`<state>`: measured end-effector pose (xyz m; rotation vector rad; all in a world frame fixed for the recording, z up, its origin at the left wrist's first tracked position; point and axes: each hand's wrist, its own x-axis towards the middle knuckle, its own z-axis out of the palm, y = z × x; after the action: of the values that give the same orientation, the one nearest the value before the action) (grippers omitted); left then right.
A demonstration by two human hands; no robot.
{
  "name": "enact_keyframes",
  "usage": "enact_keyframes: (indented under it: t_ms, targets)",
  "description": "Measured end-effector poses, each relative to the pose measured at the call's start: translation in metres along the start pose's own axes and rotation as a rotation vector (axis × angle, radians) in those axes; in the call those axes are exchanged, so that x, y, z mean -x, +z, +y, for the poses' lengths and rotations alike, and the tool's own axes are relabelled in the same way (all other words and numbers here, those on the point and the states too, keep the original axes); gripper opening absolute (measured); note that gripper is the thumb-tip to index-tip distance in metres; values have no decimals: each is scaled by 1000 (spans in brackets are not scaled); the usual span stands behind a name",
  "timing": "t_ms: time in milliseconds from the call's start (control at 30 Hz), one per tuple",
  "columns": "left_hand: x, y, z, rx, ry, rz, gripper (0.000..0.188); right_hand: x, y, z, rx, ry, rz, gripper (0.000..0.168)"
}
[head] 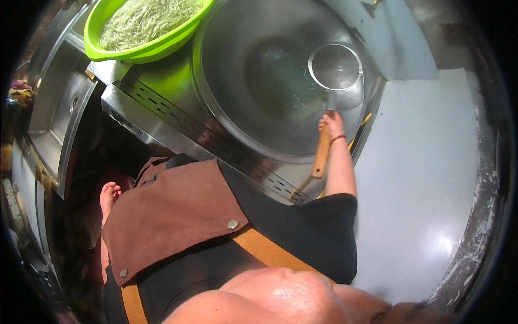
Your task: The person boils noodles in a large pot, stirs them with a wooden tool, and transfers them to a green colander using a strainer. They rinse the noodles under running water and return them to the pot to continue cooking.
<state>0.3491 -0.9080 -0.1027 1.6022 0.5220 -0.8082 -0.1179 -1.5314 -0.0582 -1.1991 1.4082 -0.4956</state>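
My right hand [332, 124] is closed round the wooden handle of a round strainer ladle [335, 67]. Its metal-rimmed head lies over the right side of a very large metal wok [259, 135]. Cloudy, pale greenish liquid [279, 81] shows in the wok, partly veiled by what looks like steam. My left hand [110, 194] hangs low beside the brown apron, its fingers loosely curled and nothing visible in them. Beyond the wok's left edge, a bright green plastic basin [162, 47] holds a heap of pale, thin noodle-like strands [141, 24].
A metal sink [60, 109] stands at the left. The stove's slotted steel front edge [190, 131] runs between my body and the wok. A pale panel [425, 162] borders the wok on the right, with a yellow hose or cord [366, 118] beside the rim.
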Motion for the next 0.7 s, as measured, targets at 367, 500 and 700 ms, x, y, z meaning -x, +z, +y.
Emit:
enact_keyframes:
  t_ms: [367, 500, 700]
  targets:
    - [-4, -4, -8, -91, -48, -13, 13, 14, -55, 27, 730, 158, 46, 57]
    - [4, -3, -8, -31, -35, -56, 14, 56, 61, 27, 188, 342, -341, 28]
    - [6, -16, 4, -25, 42, -26, 14, 83, 175, 12, -481, 450, -703, 17]
